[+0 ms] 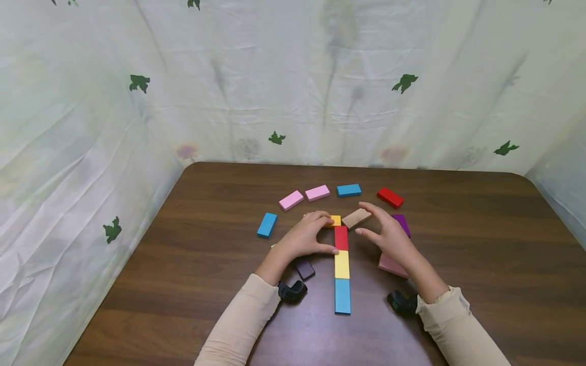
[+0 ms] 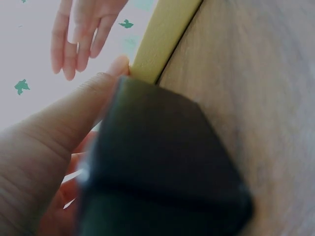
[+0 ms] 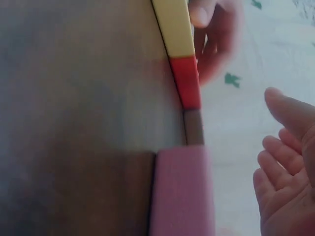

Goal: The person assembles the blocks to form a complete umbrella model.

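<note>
A straight row of flat blocks lies on the table: a light blue block [image 1: 342, 297] nearest, then a yellow block [image 1: 342, 265] and a red block [image 1: 341, 238]. At the row's far end lies an orange-yellow block [image 1: 336, 220], partly covered by the fingers of my left hand [image 1: 303, 237]. That hand is spread beside the row, its thumb tip at the seam between red and yellow. A tan wooden block [image 1: 356, 219] lies slanted just right of the orange-yellow one. My right hand [image 1: 390, 235] hovers beside it, thumb and fingers apart, with nothing between them.
Two pink blocks [image 1: 291, 200], a blue block [image 1: 349, 190] and a red block [image 1: 390, 197] lie beyond the row. A purple block [image 1: 402, 224] and a dusty pink block [image 1: 392, 265] sit at right. Another blue block [image 1: 267, 225] and a dark block [image 1: 304, 269] lie left.
</note>
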`<state>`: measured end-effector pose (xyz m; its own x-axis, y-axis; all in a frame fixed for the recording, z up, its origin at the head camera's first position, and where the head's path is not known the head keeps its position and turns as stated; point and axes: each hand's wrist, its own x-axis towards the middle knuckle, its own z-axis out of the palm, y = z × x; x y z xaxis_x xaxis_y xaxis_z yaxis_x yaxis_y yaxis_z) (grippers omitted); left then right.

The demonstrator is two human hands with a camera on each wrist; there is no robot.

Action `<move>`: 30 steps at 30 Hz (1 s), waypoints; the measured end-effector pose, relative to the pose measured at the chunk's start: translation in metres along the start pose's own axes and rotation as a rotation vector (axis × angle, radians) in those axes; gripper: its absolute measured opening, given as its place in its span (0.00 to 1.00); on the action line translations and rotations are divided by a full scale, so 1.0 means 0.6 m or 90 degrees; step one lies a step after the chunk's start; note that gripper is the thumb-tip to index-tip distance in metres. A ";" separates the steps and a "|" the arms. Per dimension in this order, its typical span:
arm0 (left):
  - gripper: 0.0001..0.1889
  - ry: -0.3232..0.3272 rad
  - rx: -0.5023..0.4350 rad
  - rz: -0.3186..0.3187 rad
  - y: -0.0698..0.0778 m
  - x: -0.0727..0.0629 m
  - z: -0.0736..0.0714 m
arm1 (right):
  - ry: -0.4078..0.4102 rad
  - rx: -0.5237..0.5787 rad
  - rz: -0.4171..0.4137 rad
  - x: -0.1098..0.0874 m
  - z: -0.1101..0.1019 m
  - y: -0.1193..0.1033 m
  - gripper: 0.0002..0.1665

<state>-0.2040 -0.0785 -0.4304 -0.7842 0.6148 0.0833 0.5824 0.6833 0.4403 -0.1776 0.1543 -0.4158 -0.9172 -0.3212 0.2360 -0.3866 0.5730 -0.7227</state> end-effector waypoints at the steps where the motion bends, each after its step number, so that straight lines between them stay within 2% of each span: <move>1: 0.39 0.000 0.000 -0.001 0.000 0.000 0.000 | 0.000 0.002 0.002 0.003 -0.001 0.005 0.38; 8: 0.40 0.000 -0.001 -0.001 -0.003 0.001 0.002 | -0.016 0.012 0.028 0.023 -0.005 0.032 0.39; 16: 0.39 -0.001 0.004 -0.003 -0.004 0.001 0.004 | -0.024 -0.008 0.040 0.038 -0.002 0.054 0.40; 21: 0.39 -0.004 0.004 -0.004 -0.003 0.001 0.003 | -0.029 -0.009 0.045 0.046 -0.001 0.063 0.40; 30: 0.38 0.003 0.010 0.004 -0.003 0.000 0.003 | -0.070 -0.032 0.056 0.056 0.000 0.066 0.39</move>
<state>-0.2049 -0.0790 -0.4330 -0.7810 0.6180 0.0901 0.5913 0.6852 0.4253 -0.2238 0.1665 -0.4365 -0.9325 -0.3473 0.0990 -0.3126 0.6388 -0.7030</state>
